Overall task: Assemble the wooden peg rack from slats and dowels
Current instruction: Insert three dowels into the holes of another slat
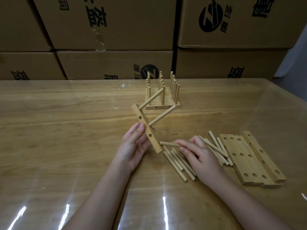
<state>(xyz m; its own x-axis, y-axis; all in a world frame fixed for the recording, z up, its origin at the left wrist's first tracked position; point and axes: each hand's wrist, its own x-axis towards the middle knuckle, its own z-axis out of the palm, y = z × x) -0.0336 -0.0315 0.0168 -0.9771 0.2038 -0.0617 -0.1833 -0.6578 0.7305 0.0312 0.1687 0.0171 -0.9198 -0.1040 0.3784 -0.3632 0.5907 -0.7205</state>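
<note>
Head view looks down on a wooden table (66,130) under a clear shiny cover. The left hand (134,145) holds one slat (147,130) lifted and tilted above the table, with its fingers and thumb grasping the lower half. Two dowels (151,98) already sit in the holes of this slat and point up and to the right. The right hand (199,156) pinches another dowel (168,144) between thumb and fingertips. This dowel lies almost level, and its free end is just beside the low end of the slat; I cannot tell if it touches. Under the right hand lie loose dowels (179,165) on the table, some more of them to the right. Beside them, on the right, is a group of flat slats with holes (249,160). Further back on the table stands a finished peg rack (162,95) with upright pegs. Behind the table are stacked cardboard boxes (108,22).
</note>
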